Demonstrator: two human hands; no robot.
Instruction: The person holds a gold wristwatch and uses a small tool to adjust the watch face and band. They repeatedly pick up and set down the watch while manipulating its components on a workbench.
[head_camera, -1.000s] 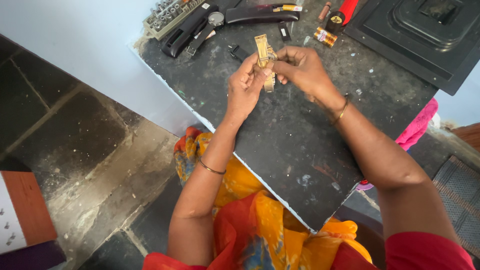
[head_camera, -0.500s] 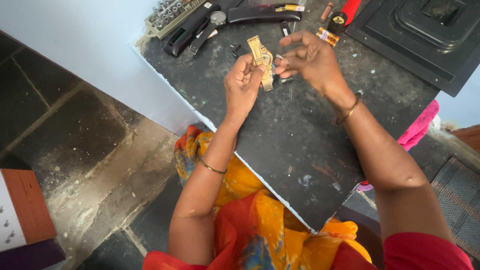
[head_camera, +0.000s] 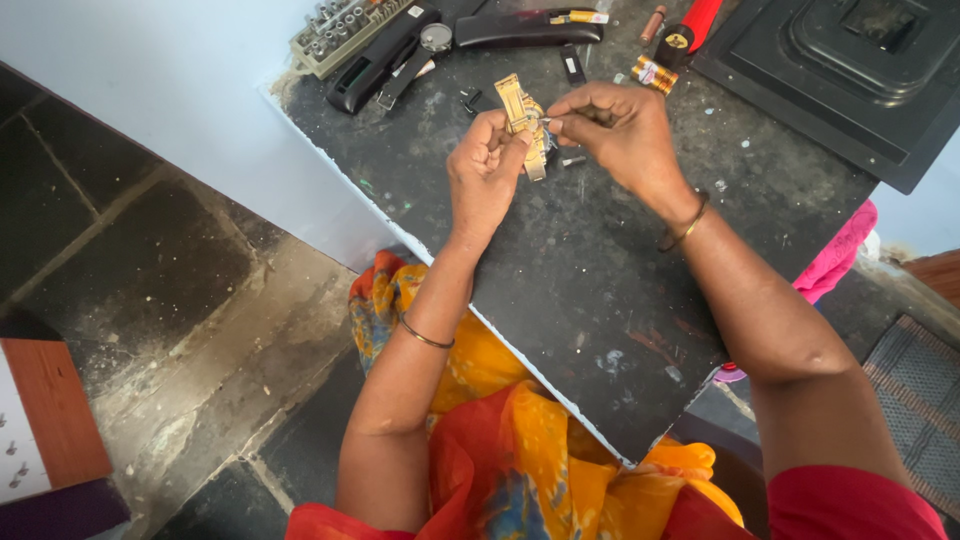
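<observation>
My left hand (head_camera: 484, 172) grips a gold-coloured metal wristwatch (head_camera: 524, 122) by its band and holds it upright above the dark worktop (head_camera: 560, 270). My right hand (head_camera: 620, 128) is pinched shut on a thin metal tool whose tip touches the watch near its case. Both hands meet over the far part of the worktop. The small tool is mostly hidden by my fingers.
At the worktop's far edge lie a tray of small metal bits (head_camera: 338, 30), a black watch strap (head_camera: 385, 62), a black case (head_camera: 530, 28), a copper-wrapped part (head_camera: 652, 72) and a red-handled tool (head_camera: 692, 28). A black moulded tray (head_camera: 850, 70) sits far right. Stone floor lies to the left.
Both hands with the watch have drifted slightly toward the far edge of the worktop. The right hand's fingers have closed in on the watch case.
</observation>
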